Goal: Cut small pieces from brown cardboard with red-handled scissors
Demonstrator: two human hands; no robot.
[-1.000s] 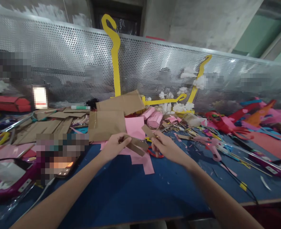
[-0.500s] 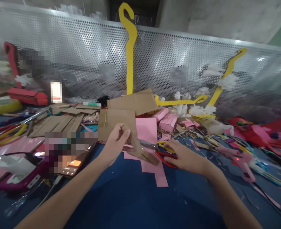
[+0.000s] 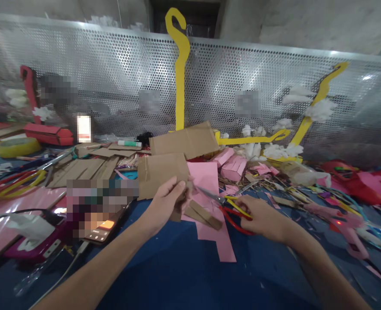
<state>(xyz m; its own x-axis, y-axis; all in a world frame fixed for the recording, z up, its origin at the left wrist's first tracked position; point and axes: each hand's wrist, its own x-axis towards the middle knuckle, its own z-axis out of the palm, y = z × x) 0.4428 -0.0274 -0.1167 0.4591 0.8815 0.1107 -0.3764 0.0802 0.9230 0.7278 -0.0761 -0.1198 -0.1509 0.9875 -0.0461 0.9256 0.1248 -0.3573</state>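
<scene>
My left hand (image 3: 169,200) pinches a piece of brown cardboard (image 3: 159,172), fingertips near its right edge. In my right hand (image 3: 264,217) is a pair of scissors (image 3: 221,199) with red and yellow handles. The blades are parted and point left toward my left fingertips. Just below the blades a narrow cardboard strip (image 3: 205,214) rests on cut pink paper (image 3: 206,174); whether it still joins the held cardboard is hidden by my left hand.
Behind the hands lies another cardboard piece (image 3: 184,140), below a tall yellow hook shape (image 3: 180,94). A pink glue gun (image 3: 342,224) with a lit red spot is at right. A phone (image 3: 104,226) and a purple power strip (image 3: 32,249) sit at left.
My left hand has shifted slightly right and turned the cardboard. The scissors have moved right and their handles have spread. The strip now lies lower, on the pink paper. The view has shifted slightly.
</scene>
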